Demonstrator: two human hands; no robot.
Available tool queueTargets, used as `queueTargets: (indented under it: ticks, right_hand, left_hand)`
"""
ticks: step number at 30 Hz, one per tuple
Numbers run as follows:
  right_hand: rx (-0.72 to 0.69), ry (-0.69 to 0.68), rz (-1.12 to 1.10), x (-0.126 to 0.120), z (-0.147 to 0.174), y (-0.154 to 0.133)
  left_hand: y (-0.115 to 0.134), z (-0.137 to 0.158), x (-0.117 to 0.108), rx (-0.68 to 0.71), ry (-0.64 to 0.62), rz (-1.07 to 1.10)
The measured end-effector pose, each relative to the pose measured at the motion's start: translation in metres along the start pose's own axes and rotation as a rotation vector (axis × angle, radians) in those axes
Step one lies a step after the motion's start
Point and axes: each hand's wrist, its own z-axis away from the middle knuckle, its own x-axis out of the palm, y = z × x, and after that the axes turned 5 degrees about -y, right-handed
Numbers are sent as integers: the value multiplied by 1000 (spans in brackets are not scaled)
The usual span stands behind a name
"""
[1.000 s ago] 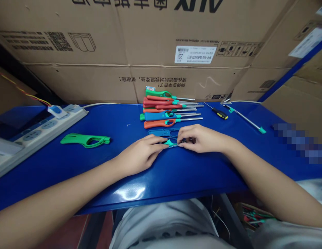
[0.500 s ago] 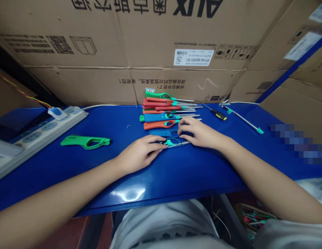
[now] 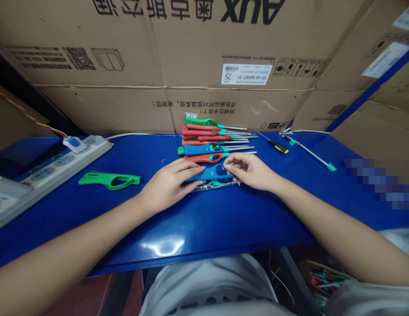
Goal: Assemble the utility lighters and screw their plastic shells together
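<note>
Left hand [image 3: 168,181] and right hand [image 3: 253,171] have lifted the blue cover [image 3: 209,174], apparently turning it over, since the earlier frame; each now pinches one end, fingers narrow. It tilts partly over the shell [image 3: 220,187], where metal parts [image 3: 200,187] and teal piece [image 3: 216,182] look already laid in, but seems not yet seated.

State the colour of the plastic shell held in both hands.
The plastic shell is blue, clearest in the head view.
</note>
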Motion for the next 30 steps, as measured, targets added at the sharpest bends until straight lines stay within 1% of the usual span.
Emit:
queueTargets:
  ticks: [1,3,5,7,9,14,25,28,30]
  right_hand:
    - [-29,9,35,0,0,1]
    - [-143,18,183,-1,1,1]
    - [-253,-13,334,-3,2,0]
    - [-312,-63,421,-5,3,-1]
    - [-344,-95,458,-5,3,-2]
    - [-363,-141,476,-4,2,0]
    - [-376,-156,520,-5,0,5]
    - [-385,-162,576,-6,1,4]
    - [-380,-176,656,-6,2,2]
  left_hand:
    - [1,0,0,-7,-9,9]
    - [3,0,-2,-25,-37,21]
    - [4,-1,-4,-37,-87,27]
    - [3,-1,-6,-37,-142,35]
    - [2,-2,-7,-37,-197,44]
    - [0,-1,-7,-43,-273,44]
    - [-5,2,-2,-60,-276,54]
    - [-5,1,-2,-74,-286,61]
    - [-3,1,-2,-65,-301,21]
